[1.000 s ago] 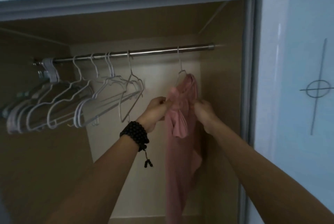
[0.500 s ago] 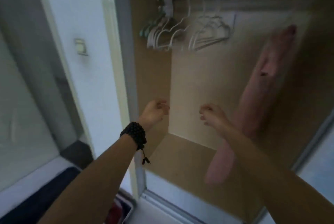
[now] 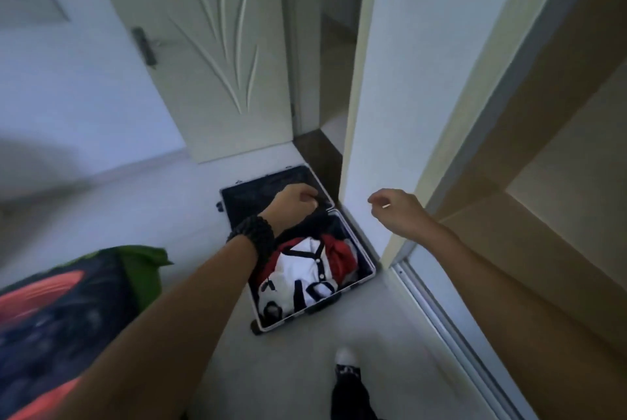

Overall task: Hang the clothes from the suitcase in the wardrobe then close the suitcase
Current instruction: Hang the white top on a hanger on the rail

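Clothes (image 3: pixel 305 275) heaped in open suitcase (image 3: pixel 368 275): soft, light, floppy; pinch collar. Left hand (image 3: pixel 294 204), right hand (image 3: pixel 398 211) above suitcase, loosely curled, empty.

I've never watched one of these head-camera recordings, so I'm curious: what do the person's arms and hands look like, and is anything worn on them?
Both forearms are bare, with no sleeves in view. The left hand has a chunky black beaded bracelet wrapped around its wrist. The right hand shows no gloves, rings or watch.
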